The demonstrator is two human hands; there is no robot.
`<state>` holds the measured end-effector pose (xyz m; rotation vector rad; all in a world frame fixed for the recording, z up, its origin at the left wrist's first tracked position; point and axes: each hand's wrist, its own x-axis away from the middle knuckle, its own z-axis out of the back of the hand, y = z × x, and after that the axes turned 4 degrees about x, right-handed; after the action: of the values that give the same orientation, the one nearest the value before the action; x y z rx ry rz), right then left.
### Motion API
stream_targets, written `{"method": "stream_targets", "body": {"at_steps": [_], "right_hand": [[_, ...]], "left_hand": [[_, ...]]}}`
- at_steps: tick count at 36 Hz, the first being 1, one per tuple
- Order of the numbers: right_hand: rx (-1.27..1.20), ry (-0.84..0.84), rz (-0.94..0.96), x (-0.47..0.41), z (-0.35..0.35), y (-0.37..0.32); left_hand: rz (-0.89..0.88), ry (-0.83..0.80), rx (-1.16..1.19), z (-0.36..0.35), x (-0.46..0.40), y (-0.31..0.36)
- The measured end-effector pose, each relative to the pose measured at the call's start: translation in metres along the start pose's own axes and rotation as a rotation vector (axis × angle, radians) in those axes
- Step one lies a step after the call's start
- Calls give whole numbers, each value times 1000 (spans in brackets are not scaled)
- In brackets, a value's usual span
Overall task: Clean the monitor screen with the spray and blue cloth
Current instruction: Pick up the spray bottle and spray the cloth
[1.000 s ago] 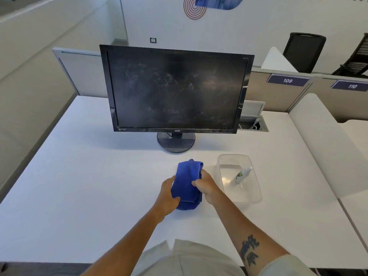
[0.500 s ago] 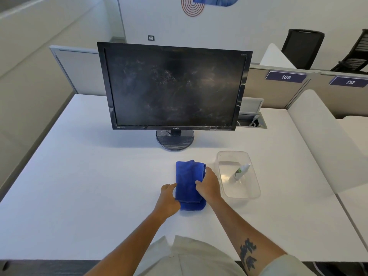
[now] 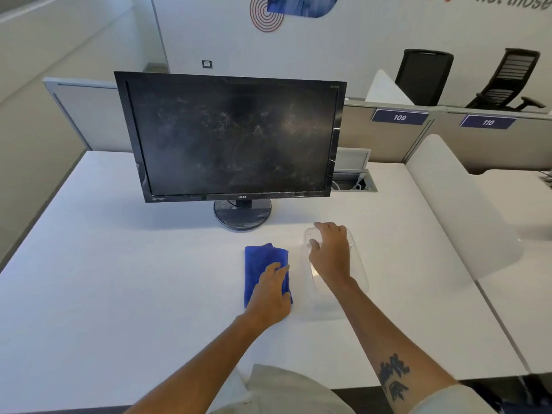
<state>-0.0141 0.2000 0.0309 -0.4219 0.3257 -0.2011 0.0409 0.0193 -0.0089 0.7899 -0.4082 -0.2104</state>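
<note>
Monitor (image 3: 231,137) upright on its round stand toward the far edge of the white desk (image 3: 119,279), screen facing us, dark and heavily smeared with pale streaks and smudges across the middle and right. Nearer the front edge, roughly under the monitor's stand, we note the blue cloth (image 3: 263,264), folded into a long strip lying flat on the desk, its long side running away from us. Left hand (image 3: 273,291) rests palm-down on the near right part of the cloth, fingers spread flat over it and pressing, not closed around it; the far half of the cloth is uncovered. Just beside the cloth on its right sits a clear plastic tray (image 3: 360,276), apart from the cloth by a narrow strip of bare desk. Right hand (image 3: 330,255) is over the far half of the tray, fingers open and curved downward, reaching into it; we cannot tell whether the fingertips are touching anything. The spray is not visible to us here: the right hand covers the part of the tray beneath it, so the bottle's position relative to the fingers cannot be read. Right forearm carries a dark tattoo near the elbow. Behind the monitor to the right, an open cable hatch (image 3: 354,182) is set in the desk at its far edge. Beyond the partition we log two number plates, 109 (image 3: 399,117) and 110 (image 3: 487,122), and two black office chairs (image 3: 424,74).
</note>
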Motion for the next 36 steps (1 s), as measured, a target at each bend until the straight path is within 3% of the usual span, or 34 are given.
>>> {"method": "stream_targets", "body": {"at_steps": [4,11,17,25,36], "right_hand": [[209,-6,-18,-7,15,24],[315,-209,-102,-4,16,62],[299,-279,-74,4,5,78],[173,-246,-87,4,0,83],[28,-288,-192,4,10,78]], "left_hand": [[-77,-54,11,-14,0,15],[-147,-136,-108,-33,3,27],[-141,-172,-169,-42,2,26],[-134,-185,-156,-41,2,26],[-130,-162,-94,-36,2,28]]}}
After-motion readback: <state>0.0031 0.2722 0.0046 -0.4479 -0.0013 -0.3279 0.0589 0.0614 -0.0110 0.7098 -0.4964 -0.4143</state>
